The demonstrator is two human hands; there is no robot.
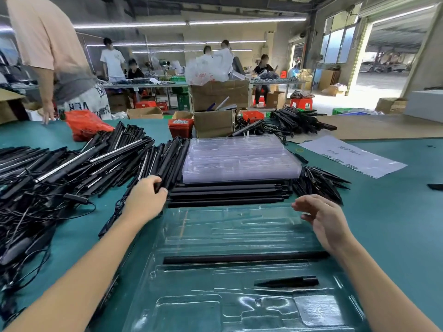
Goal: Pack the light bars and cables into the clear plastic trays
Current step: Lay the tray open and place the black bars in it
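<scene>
Head view: the left hand (146, 198) is curled around the near end of a black light bar (167, 167) at the edge of a fanned bundle of bars (167, 154), fingers wrapped over the top of the bar. The right hand (323, 219) hovers with fingers relaxed and slightly spread, gripping nothing, above the far right corner of the clear plastic tray (239, 236) that lies on the green table (395, 212). Directly between the 2 hands, on the far side of the tray, lies a flat row of black bars (225, 195) laid crosswise. Beyond that row, farther from both hands, sits a stack of clear trays (239, 156). Inside the tray, on the near side of the right hand, 1 long black bar (244, 257) sits in a lengthwise slot, and nearer still 1 short black spike (287, 282) sits in a smaller recess. The remaining tray recesses show only clear plastic. To the outer side of the left hand lies a large heap of light bars with tangled cables (48, 178). To the outer side of the right hand, just past the crosswise row, lies a pile of black spikes (321, 182). Beyond these a printed sheet (352, 156) lies flat on the table.
</scene>
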